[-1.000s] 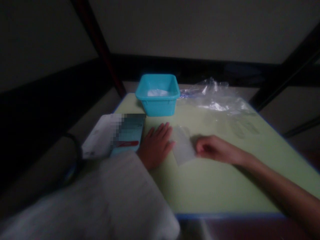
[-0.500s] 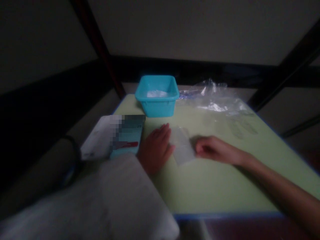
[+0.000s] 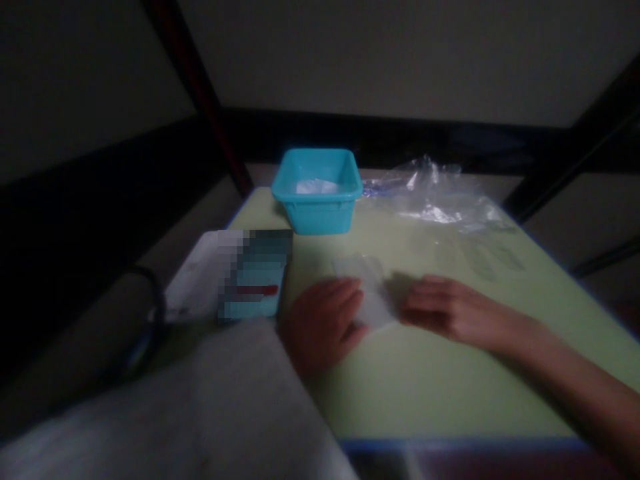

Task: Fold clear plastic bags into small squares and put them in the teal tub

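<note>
A small translucent plastic bag (image 3: 373,300) lies flat on the pale green table (image 3: 425,393). My left hand (image 3: 325,327) rests palm down with its fingers stretched over the bag's left side. At the opposite edge, the bent fingers of my right hand (image 3: 440,308) are drawn together on the bag's border; the thumb is mostly hidden. Left of my left hand lies a blue-green flat item (image 3: 255,273), partly pixelated, with a red strip (image 3: 257,290) across it. A loose pale sleeve covers my left forearm.
A turquoise plastic basket (image 3: 320,215) with whitish plastic inside stands at the back. Crumpled clear plastic (image 3: 435,200) spreads behind on the right. White paper (image 3: 193,277) lies at the left. A blue edge (image 3: 460,443) runs along the table's front.
My left hand has slid right and nearer to me, onto the bag. My right hand has shifted slightly right, and its fingers have turned further down at the bag's edge.
</note>
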`<state>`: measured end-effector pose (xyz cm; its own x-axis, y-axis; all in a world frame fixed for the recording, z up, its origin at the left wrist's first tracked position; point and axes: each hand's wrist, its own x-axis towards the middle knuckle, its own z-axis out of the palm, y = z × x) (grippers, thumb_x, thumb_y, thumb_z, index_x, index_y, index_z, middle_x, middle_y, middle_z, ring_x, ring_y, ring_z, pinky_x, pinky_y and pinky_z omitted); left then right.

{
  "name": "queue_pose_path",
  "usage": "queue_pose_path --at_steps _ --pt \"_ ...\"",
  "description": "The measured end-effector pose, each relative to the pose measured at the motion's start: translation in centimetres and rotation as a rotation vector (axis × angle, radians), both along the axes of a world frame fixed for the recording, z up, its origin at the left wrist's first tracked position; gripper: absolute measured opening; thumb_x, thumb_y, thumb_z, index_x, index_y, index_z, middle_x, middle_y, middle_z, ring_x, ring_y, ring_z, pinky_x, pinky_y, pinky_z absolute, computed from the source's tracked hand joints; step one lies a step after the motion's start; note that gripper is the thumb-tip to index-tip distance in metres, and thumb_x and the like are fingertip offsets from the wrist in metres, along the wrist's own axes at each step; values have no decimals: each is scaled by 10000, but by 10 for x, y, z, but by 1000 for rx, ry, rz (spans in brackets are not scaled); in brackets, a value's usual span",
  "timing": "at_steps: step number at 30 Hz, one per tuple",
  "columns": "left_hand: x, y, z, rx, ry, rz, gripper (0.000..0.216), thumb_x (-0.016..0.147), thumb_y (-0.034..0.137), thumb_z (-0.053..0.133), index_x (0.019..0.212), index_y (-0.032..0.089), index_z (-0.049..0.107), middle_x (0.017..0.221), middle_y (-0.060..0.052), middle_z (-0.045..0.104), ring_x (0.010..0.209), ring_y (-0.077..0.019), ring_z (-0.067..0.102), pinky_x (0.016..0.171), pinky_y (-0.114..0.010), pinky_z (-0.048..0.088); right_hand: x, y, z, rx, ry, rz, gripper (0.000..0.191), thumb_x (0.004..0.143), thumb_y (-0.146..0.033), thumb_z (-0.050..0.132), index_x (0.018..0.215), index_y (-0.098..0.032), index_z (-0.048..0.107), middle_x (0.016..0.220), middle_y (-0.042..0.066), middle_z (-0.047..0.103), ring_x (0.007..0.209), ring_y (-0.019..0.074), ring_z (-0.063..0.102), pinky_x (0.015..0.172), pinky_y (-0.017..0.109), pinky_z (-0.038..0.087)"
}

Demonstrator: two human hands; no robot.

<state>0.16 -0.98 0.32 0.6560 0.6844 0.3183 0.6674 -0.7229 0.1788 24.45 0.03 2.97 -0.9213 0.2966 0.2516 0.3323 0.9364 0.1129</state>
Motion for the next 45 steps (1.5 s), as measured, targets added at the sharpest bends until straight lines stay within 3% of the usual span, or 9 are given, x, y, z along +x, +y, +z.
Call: queue_pose_path --at_steps 11,19,23,26,30,35,39,45 --pt "-1 2 -2 -27 32 17 347 808 325 616 1105 149 586 1246 -115 598 1152 -256 552 993 -419 445 -5 -5 -7 94 -45 5 285 920 -85 449 700 -158 614 694 34 569 674 147 503 607 322 325" --pt "-1 2 -3 -42 38 20 374 803 326 622 1118 128 587 1252 -122 594 1163 -260 544 1006 -420 435 -7 -4 -7 118 -27 0 311 938 -101 414 700 -167 602 685 29 586 681 146 540 600 313 380" --pt "-1 2 -2 -51 38 4 375 812 331 614 1124 125 581 1251 -127 591 1166 -258 539 1007 -418 434 -8 -5 -6 99 -4 27 252 932 -104 425 818 -126 648 941 97 683 868 176 620 703 317 486" --pt "0 2 -1 -62 41 -14 373 806 336 621 1104 116 584 1237 -138 593 1150 -266 545 991 -420 448 -7 -7 -7 100 -31 36 220 924 -116 447 877 -108 662 1167 134 642 1106 217 573 869 357 503" --pt "-1 2 -2 -81 34 -39 374 813 344 603 1116 128 574 1252 -136 582 1168 -268 534 1010 -425 435 -6 -9 -13 79 -60 34 205 924 -135 453 909 -101 655 1151 145 653 1074 223 602 923 378 494" --pt "-5 5 -4 -56 15 -112 535 801 462 555 1189 94 533 1270 -171 566 1184 -287 524 1005 -441 431 -7 -6 -15 -23 12 3 227 924 -121 400 877 -116 622 972 138 689 877 195 648 779 351 529" --pt "-8 7 -5 -45 26 -149 617 758 537 569 1201 110 517 1272 -168 564 1180 -293 527 1009 -445 424 -5 -2 -10 -240 60 -95 242 928 -168 359 857 -135 588 719 74 627 622 148 572 569 271 468" --pt "-5 6 -7 18 76 -137 402 858 290 487 1217 110 507 1264 -153 572 1178 -258 530 999 -418 440 -1 1 -10 -529 249 -195 162 903 -192 419 939 -142 569 659 11 576 514 98 496 494 216 391"
